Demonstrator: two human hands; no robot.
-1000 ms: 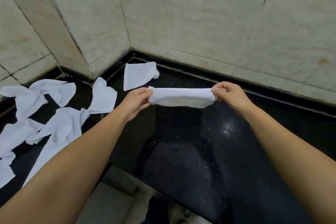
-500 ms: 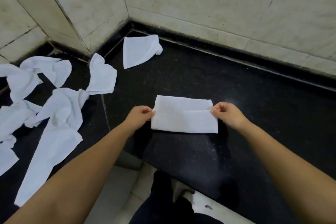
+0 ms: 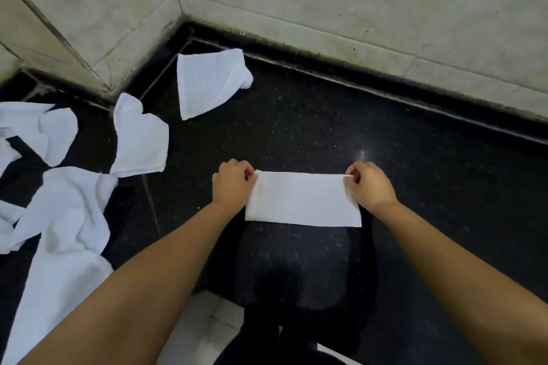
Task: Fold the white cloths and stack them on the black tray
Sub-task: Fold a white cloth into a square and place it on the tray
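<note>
I have the cloth [image 3: 302, 200] lying flat on the counter [image 3: 415, 157] between my hands, folded into a neat rectangle. My left hand [image 3: 232, 184] pinches its far left corner and my right hand [image 3: 369, 187] pinches the far right one, fingers curled shut on the doubled edge. It looks light, soft and limp, a nubby terry weave, so I judge it will sag unless held by both corners. The counter is hard, glossy black speckled stone. More cloths [image 3: 62, 195] lie crumpled well off to my left. I see no tray.
</note>
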